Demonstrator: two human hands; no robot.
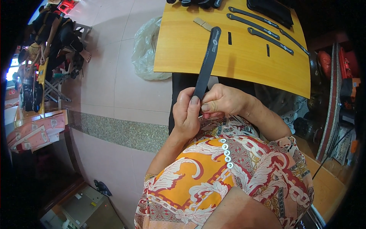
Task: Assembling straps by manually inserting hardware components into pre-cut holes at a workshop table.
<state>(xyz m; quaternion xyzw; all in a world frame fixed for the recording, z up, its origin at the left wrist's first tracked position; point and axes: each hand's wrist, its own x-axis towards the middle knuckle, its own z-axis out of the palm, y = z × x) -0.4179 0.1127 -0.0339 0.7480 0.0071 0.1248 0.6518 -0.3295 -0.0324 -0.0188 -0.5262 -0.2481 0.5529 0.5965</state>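
A dark grey strap (207,61) with a rounded end and pale print stands up from my left hand (187,114), tilted over the table's front edge. My left thumb presses flat on the strap, with the fingers closed behind it. My right hand (227,100) is closed in a pinch right beside the left one, the two thumbs almost meeting. The strap's lower end is hidden between my hands, and whatever my right fingers pinch is covered too. Similar straps (253,26) lie at the far right of the yellow table (183,57).
Two small black strips (230,38) and a tan strip (202,24) lie on the table. A black pouch (270,11) and a dark bundle (196,3) sit at its far side. Left of it is a clear plastic bag (146,51). Another person (53,34) sits at far left.
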